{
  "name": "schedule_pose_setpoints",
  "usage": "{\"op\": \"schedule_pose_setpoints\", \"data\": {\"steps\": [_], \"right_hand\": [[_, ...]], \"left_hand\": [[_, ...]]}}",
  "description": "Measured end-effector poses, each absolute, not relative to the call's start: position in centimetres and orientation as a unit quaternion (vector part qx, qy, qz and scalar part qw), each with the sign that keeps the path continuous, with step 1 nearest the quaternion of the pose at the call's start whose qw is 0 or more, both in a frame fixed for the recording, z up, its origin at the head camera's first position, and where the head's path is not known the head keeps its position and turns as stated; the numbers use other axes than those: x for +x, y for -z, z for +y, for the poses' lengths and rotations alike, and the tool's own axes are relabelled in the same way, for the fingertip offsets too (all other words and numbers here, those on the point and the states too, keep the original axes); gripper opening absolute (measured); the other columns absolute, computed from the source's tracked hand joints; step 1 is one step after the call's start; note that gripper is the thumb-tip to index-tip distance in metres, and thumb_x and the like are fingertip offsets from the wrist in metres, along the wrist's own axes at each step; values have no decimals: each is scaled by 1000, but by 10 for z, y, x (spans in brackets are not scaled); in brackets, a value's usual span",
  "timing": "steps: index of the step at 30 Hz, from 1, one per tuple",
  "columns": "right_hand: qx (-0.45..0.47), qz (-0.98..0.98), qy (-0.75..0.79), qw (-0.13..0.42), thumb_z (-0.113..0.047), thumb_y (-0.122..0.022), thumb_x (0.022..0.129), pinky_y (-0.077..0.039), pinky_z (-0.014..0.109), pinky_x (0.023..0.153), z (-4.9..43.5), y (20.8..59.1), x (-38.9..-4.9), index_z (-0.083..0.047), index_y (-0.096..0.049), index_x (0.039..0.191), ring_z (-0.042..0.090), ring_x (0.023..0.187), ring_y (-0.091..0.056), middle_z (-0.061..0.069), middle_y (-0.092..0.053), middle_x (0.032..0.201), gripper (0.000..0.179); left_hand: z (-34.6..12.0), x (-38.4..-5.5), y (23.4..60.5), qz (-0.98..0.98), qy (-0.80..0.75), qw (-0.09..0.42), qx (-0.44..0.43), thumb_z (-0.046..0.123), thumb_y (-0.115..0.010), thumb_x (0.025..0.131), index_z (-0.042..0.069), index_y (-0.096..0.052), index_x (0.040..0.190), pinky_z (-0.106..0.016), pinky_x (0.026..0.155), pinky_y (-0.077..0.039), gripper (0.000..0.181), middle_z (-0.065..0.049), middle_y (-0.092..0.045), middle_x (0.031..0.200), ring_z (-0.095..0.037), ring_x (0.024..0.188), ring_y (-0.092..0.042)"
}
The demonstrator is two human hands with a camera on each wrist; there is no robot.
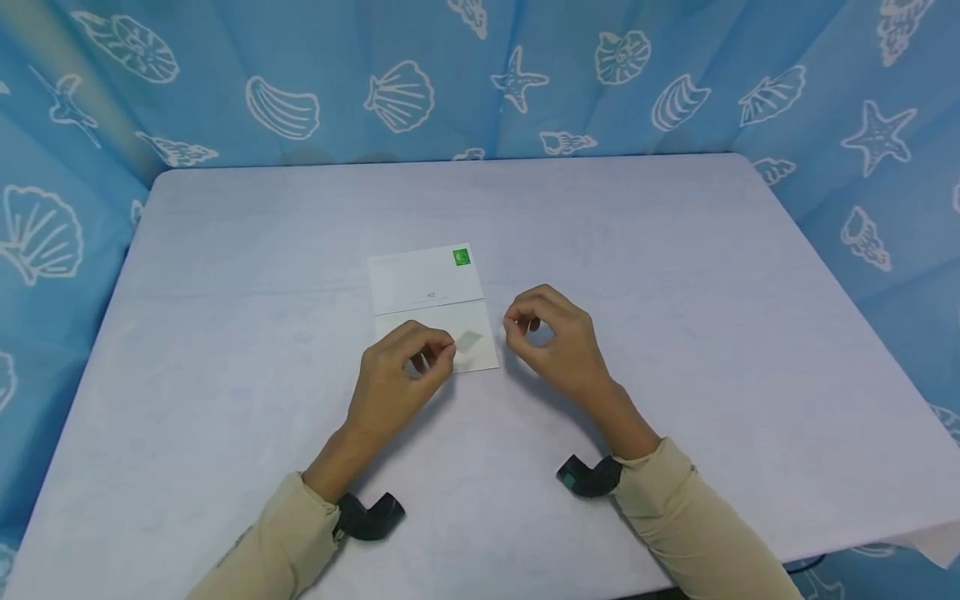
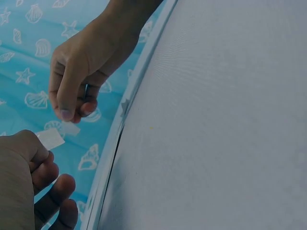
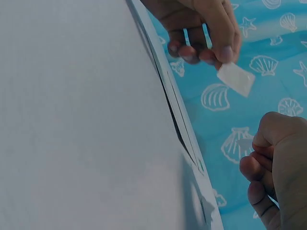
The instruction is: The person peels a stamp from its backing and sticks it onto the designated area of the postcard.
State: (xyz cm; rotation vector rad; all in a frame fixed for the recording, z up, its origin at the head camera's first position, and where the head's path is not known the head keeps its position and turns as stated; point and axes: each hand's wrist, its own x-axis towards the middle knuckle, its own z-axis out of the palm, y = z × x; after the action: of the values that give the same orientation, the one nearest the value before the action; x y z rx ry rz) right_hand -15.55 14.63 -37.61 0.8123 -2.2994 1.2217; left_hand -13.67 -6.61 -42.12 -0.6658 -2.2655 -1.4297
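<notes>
My left hand [image 1: 397, 371] pinches a small white rectangular piece [image 3: 236, 79], like a bit of tape or a sticker, between thumb and forefinger. In the head view that piece overlaps the lower part of a white envelope [image 1: 420, 279], which lies on the table with a green stamp at its top right corner. Right of the envelope, my right hand [image 1: 558, 342] is raised with thumb and forefinger together. A smaller, see-through scrap [image 2: 71, 128] sticks out from its fingertips. Both hands hover above the table, a short gap between them.
A white cloth covers the table [image 1: 675, 292]. Behind and beside it hangs a blue curtain [image 1: 337, 50] with white seashell prints. Each wrist carries a black camera mount [image 1: 371, 517] below a beige sleeve [image 1: 705, 517].
</notes>
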Motion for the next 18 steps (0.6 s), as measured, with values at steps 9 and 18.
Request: {"op": "schedule_pose_setpoints", "data": {"steps": [9,18], "right_hand": [[273,-846,-405,215,-2,-62,80,-46,28,60,180,404,-182,-5,-65,81,13,69,-54,2,-59,86,4],[272,-877,-362,163,-6,-63,81,-47,28,63,192,410,-187,-12,-64,81,9,72,-54,-4,-58,88,6]], "left_hand": [[-66,-137,422,-810,508,181,-231,17,-61,86,13,-67,87,-21,57,-48,7,9,-58,80,-4,69,-53],[-66,-137,422,-807,509,183,-237,17,-61,86,14,-67,87,-21,57,-48,7,9,-58,80,-3,68,-53]]}}
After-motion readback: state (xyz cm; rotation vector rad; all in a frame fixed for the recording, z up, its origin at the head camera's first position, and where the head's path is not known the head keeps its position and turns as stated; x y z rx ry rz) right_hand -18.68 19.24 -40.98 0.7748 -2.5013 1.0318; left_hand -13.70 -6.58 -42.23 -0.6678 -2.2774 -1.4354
